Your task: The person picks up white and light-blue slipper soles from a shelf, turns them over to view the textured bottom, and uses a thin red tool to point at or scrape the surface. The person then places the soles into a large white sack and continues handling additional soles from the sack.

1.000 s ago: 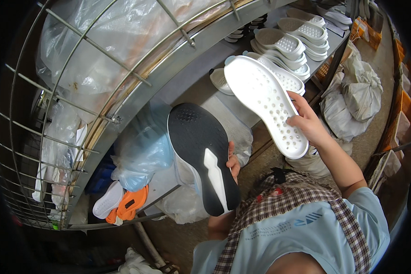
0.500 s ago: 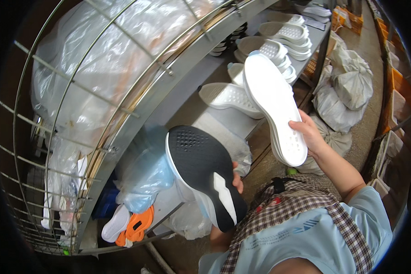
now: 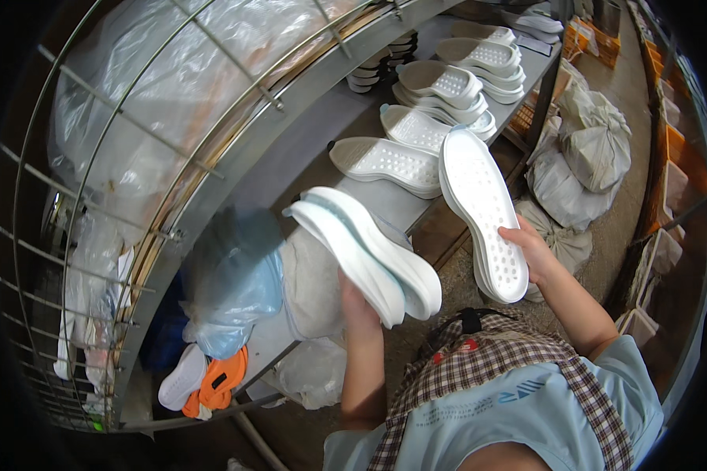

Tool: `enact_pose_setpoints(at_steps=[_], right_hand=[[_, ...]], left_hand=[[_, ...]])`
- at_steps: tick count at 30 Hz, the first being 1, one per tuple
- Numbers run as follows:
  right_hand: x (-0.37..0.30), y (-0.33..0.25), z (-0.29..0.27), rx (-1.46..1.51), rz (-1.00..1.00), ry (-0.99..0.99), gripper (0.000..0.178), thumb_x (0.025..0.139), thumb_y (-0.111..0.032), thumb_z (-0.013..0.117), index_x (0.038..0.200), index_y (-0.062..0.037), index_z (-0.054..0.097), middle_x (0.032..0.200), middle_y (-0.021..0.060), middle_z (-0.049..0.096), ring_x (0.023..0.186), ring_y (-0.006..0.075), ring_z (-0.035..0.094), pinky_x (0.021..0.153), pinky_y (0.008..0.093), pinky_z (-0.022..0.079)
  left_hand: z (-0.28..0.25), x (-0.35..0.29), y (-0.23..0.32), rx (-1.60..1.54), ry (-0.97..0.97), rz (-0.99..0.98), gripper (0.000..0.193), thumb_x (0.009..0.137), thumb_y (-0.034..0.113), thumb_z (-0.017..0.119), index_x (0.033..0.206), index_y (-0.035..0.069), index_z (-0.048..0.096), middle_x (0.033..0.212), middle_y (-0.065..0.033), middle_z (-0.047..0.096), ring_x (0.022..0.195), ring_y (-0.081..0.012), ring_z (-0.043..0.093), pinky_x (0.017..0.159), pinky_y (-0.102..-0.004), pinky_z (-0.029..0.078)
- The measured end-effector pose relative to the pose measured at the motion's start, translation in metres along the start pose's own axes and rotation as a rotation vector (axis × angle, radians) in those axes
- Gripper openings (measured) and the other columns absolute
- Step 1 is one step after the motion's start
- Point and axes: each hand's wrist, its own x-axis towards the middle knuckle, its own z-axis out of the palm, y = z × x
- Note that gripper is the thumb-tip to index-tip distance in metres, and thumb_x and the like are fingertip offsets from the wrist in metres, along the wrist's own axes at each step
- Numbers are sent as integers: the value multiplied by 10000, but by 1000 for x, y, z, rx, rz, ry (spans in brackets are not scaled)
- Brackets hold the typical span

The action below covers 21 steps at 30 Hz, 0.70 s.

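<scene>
L hand: your left point(image 3: 357, 304) is gripping the white sole pair point(image 3: 361, 255), two pcs side by side, sidewalls facing up; most of your fingers are hidden behind them.
R hand: your right point(image 3: 532, 250) is clamped on the white dimpled sole point(image 3: 483, 216), thumb on the top face, other fingers out of sight underneath. Layered edge, looks like >1 pc; can't tell the exact no.
Sole pos: both lots are in the air in front of you, apart from each other; R one is nr the shelf point(image 3: 381, 196) edge.
Shelf soles: nearest sole point(image 3: 389, 165) lies flat, dark spot at its tip; white stacks point(image 3: 441, 85) behind, dark stack point(image 3: 363, 78) further back.
Your L side: blue plastic bag point(image 3: 239, 290), w/ orange footwear pc point(image 3: 222, 379) and white footwear pc point(image 3: 183, 377) just below it.
Your R side: pale sacks point(image 3: 597, 141) on the floor, orange crates point(image 3: 605, 47) beyond.
On you: plaid apron point(image 3: 495, 345), lt blue shirt point(image 3: 479, 416).
</scene>
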Motion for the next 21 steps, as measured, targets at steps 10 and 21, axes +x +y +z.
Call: enact_pose_setpoints(at_steps=[10, 21], right_hand=[[21, -15, 18, -419, -59, -63, 548, 796, -29, 554, 1290, 31, 325, 1096, 135, 573, 901, 173, 628, 770, 289, 526], [114, 37, 87, -588, -88, -480, 612, 729, -66, 590, 1300, 30, 391, 1161, 163, 529, 1073, 237, 531, 904, 329, 443]], left_hand=[[-13, -4, -8, 247, -53, 367, 418, 965, 254, 401, 1314, 24, 395, 1249, -137, 506, 1120, -266, 517, 943, -371, 438], [-24, -35, 0, 552, 76, 467, 502, 996, 290, 309, 1424, 50, 207, 1406, -154, 344, 1244, -239, 412, 1035, -365, 385]])
